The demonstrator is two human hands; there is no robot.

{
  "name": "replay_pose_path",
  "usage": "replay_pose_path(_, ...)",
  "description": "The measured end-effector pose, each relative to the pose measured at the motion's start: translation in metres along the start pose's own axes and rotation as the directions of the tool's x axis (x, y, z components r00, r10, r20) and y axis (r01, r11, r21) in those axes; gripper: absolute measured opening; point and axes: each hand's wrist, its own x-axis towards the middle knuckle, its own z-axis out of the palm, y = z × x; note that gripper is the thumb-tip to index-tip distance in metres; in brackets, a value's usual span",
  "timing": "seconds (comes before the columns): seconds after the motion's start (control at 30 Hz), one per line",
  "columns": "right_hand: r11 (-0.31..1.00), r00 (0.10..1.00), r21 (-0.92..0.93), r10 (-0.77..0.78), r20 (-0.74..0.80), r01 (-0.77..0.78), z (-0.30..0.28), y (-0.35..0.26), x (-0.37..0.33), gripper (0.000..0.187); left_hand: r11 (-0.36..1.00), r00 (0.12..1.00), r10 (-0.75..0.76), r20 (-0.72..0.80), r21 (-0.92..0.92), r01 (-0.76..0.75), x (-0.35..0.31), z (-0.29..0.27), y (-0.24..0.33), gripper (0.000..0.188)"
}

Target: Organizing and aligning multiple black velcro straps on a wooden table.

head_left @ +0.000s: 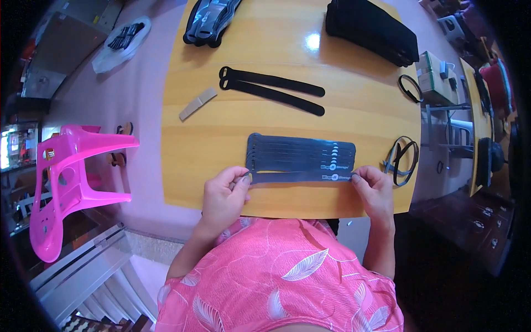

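Near the table's front edge, a dark hook-and-loop strap [296, 177] with pale print at its right end is stretched flat between my hands. My left hand [228, 191] pinches its left end between thumb and fingers. At the other end, my right hand [374, 188] grips the tip the same way. Just beyond it lies a neat overlapping row of similar dark straps [293, 152], their ends lined up. Farther back, two black straps with looped left ends [271, 88] lie spread in a narrow V.
On the yellow wooden table [204, 149] lie a grey-beige strip [198, 104], a packaged black bundle [211, 22], a black fabric case [371, 32] and coiled straps [402, 160] at the right edge. A pink plastic stool [77, 166] stands left; a white bag [121, 45] sits beyond it.
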Motion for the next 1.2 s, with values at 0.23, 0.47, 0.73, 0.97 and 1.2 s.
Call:
replay_pose_path(0.23, 0.995, 0.999, -0.087, 0.038, -0.023, -0.040, 0.006, -0.001, 0.009, 0.014, 1.000, 0.993, 0.021, -0.120, 0.000, -0.021, 0.011, 0.005, -0.007, 0.010)
replay_pose_path(0.47, 0.991, 0.997, -0.105, 0.077, -0.021, -0.079, 0.004, -0.004, 0.014, 0.015, 1.000, 0.990, 0.017, -0.142, 0.000, -0.017, 0.014, 0.009, -0.008, 0.009)
replay_pose_path(0.73, 0.984, 0.995, -0.152, 0.086, -0.047, -0.092, 0.005, -0.003, 0.016, 0.015, 0.999, 0.984, 0.009, -0.179, 0.037, -0.003, 0.013, 0.013, -0.006, 0.008)
replay_pose_path(0.97, 0.980, 0.993, -0.173, 0.083, -0.087, -0.097, 0.007, 0.001, 0.015, 0.016, 0.999, 0.982, 0.029, -0.186, 0.034, -0.023, 0.014, 0.014, -0.009, 0.006)
replay_pose_path(1.2, 0.980, 0.994, -0.195, 0.028, -0.104, -0.048, 0.008, 0.001, 0.016, 0.017, 0.999, 0.975, 0.010, -0.220, 0.041, -0.001, 0.015, 0.014, -0.012, 0.005)
